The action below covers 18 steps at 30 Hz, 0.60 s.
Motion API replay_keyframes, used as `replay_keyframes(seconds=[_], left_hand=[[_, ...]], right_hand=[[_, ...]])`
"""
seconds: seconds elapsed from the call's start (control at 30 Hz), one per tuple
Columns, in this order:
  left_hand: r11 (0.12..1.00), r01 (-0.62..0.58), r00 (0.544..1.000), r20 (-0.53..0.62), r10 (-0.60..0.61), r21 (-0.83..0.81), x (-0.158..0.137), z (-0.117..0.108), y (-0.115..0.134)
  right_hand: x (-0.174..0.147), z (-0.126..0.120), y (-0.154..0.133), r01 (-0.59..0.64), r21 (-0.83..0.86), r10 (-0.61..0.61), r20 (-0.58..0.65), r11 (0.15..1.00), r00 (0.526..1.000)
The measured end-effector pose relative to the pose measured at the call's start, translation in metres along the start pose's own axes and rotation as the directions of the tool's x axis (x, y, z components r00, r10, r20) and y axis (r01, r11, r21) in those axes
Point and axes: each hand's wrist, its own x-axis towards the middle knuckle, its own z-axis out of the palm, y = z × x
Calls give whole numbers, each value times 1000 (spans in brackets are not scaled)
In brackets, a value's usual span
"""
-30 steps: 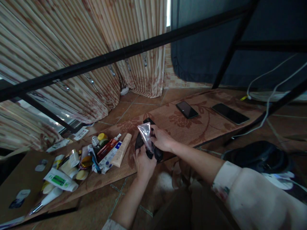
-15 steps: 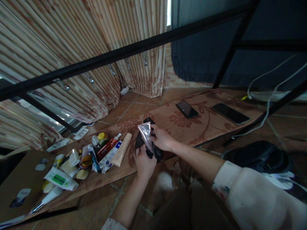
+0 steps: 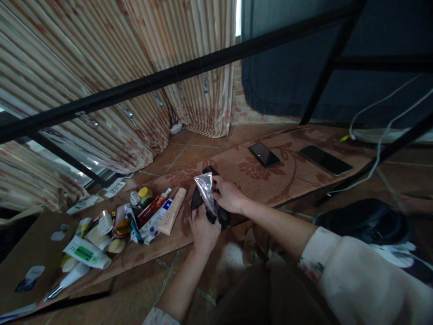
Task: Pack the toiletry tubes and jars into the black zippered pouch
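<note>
A shiny silver tube [image 3: 205,192] sits between my two hands, tilted, its wide flat end pointing away from me, just above the middle of the desk [image 3: 284,185]. My right hand [image 3: 227,195] pinches its side between thumb and fingers, probably to steady it. My left hand [image 3: 204,229] is bent around its lower end, against a crumpled black item [image 3: 196,197]; whether those fingers close on anything is hidden, so I cannot tell. The black item lies beneath the tube, perhaps as a pouch or wrapping.

Just left, a beige tube [image 3: 172,212], a white-and-blue tube [image 3: 158,222] and a red bottle [image 3: 151,208] lie side by side, seemingly spread for easy reach. Beyond them come a jumble of jars, a white-and-green tube [image 3: 87,253], and a cardboard box [image 3: 40,253]. Two phones [image 3: 264,154] lie well to the right, apart from the clutter.
</note>
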Motion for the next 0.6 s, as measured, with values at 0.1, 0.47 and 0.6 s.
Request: replay_keyframes(seconds=[0.1,0.47,0.6], left_hand=[[1000,8,1000,10,-8,5,0,-1,0],[1000,15,1000,23,-15,2,1,1,-1],[1000,17,1000,18,-17,7,0,2,-1]], right_hand=[[0,-1,-1,-22,-38,22,0,999,1000],[0,-1,0,-16,-58,15,-8,998,1000],[0,0,1,-17,-67,16,-12,998,1000]])
